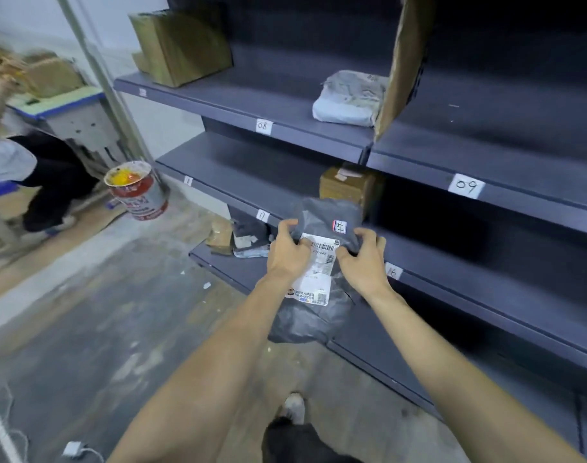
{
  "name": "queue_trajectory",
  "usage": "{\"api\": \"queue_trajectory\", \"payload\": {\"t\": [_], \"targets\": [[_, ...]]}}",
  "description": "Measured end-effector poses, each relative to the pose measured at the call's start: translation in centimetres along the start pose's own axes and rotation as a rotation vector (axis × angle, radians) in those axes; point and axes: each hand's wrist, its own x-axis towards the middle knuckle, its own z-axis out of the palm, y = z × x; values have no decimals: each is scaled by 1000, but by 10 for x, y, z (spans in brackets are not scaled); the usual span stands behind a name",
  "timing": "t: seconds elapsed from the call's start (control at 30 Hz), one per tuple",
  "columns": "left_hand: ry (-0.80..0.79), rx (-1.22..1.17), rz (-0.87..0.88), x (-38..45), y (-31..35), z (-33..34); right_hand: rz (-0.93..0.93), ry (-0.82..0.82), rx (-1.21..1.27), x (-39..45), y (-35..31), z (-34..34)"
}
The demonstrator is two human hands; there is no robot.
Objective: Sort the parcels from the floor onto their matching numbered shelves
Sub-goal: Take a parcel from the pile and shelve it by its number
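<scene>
Shoe toe [294,407] nearest, on floor [125,329] at bottom centre. Both forearms stretched forward from near edge, converging on grey poly parcel [322,262] held in air just in front of shelving, level with lower shelves. Left hand [287,252] gripping parcel's left upper edge, fingers curled over top, thumb on shipping label [314,272]. Right hand [364,259] pinching right upper edge, fingers curled round bag. Neither grip spread. Small handwritten tag [340,226] on parcel, number not clearly legible. Shelf tags near: 17 [262,215] to left, 16 [393,271] just right of right hand, 08 [263,126] and 09 [466,186] higher. Risks: misreading tag, wrong shelf as a result; limp bag hanging below hands, likely to snag on shelf lip; slick film, could slip from edge-only hold. Paint can [138,190] far left on floor.
</scene>
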Motion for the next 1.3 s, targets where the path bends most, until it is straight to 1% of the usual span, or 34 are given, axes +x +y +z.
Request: {"api": "queue_trajectory", "payload": {"t": [0.2,0.3,0.4,0.53,0.63,0.77,0.87,0.97,1.07,1.17,1.3], "targets": [[-38,40,11,106,-3,-58,10,69,15,84,-49,72],[-37,49,37,154,-4,-79,10,89,37,119,-74,101],[-71,108,59,190,-2,-93,32,109,23,144,-85,125],[-166,126,90,232,-11,-100,59,155,-4,171,-89,148],[-263,162,136,264,-21,-102,87,252,-16,189,-87,166],[-400,214,187,298,-36,-108,218,363,31,200,-86,194],[-474,239,214,318,-44,-113,271,409,54,205,-86,213],[-512,239,227,334,-48,-108,306,438,27,213,-82,224],[-521,199,238,348,-56,-94,332,421,9,225,-69,232],[-492,158,236,363,-68,-71,306,396,-21,244,-50,234],[-460,111,267,392,-79,-34,241,406,-86,280,-28,235]]}}
